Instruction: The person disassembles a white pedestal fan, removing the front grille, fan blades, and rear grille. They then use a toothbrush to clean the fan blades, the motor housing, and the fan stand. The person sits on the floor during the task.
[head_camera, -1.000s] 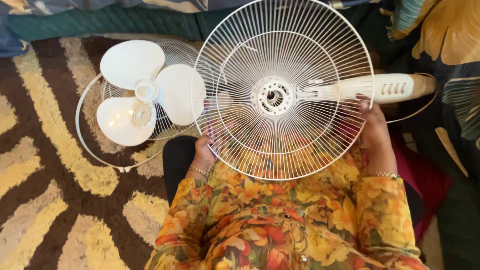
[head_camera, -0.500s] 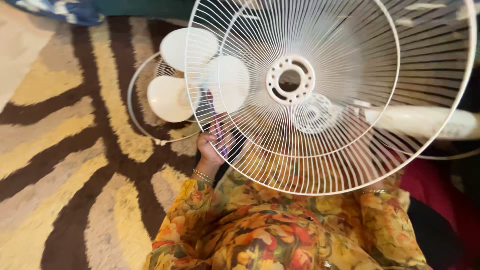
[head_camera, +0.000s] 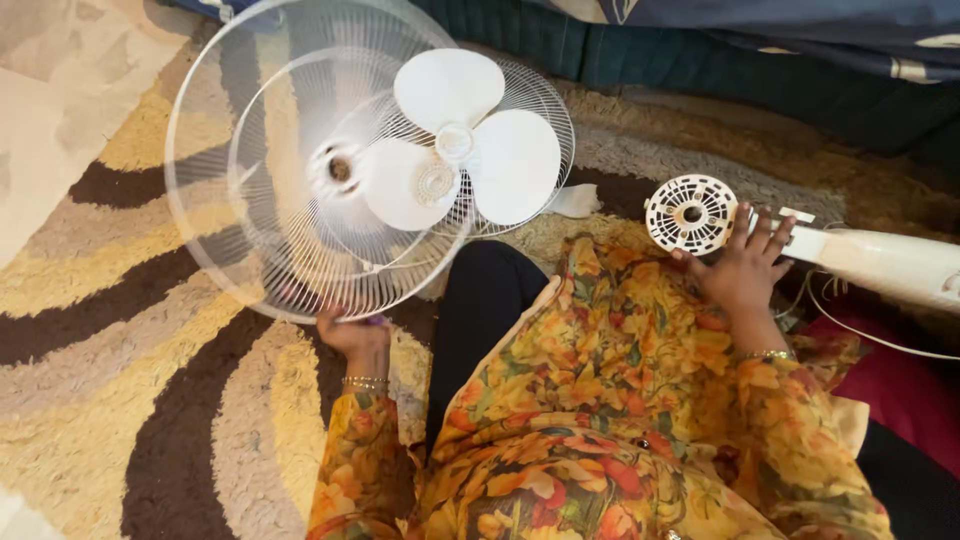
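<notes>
Rug (head_camera: 110, 330), striped brown, yellow & cream, is lying under everything, w/ bare stretch at lower left. Wire fan guard (head_camera: 270, 180) is hanging blurred over it, its lower rim pinched in left hand (head_camera: 352, 335), fingers closed. Fan blade (head_camera: 465, 150) is sitting on second guard (head_camera: 540, 110) just behind. Right hand (head_camera: 745, 265) is resting on fan motor housing (head_camera: 880, 262), fingers spread, beside round vented motor face (head_camera: 690, 213).

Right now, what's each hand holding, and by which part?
Left hand grips the white wire fan guard by its lower rim. Right hand rests on the fan motor housing.
</notes>
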